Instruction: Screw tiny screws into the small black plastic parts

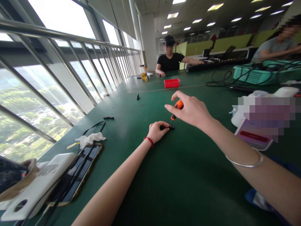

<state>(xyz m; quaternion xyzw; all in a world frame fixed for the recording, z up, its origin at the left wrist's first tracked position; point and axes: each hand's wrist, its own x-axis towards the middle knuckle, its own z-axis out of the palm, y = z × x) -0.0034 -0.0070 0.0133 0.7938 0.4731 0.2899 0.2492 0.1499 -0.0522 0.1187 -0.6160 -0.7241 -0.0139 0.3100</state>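
Observation:
My left hand rests on the green table, thumb and fingers pinching a small black part that is partly hidden by the fingertips. A screwdriver with an orange and black handle stands tilted over that part, its thin shaft reaching down beside the left fingertips. Around its handle curls my right hand, with thumb and index finger well apart and the handle's upper end against the palm. The remaining right fingers are largely hidden.
A red tray lies farther off. Small black pieces sit left of centre. At lower left are a phone, cables and a white power strip-like object. Rightward are a teal basket with cables and a pinkish box. Two other people sit beyond.

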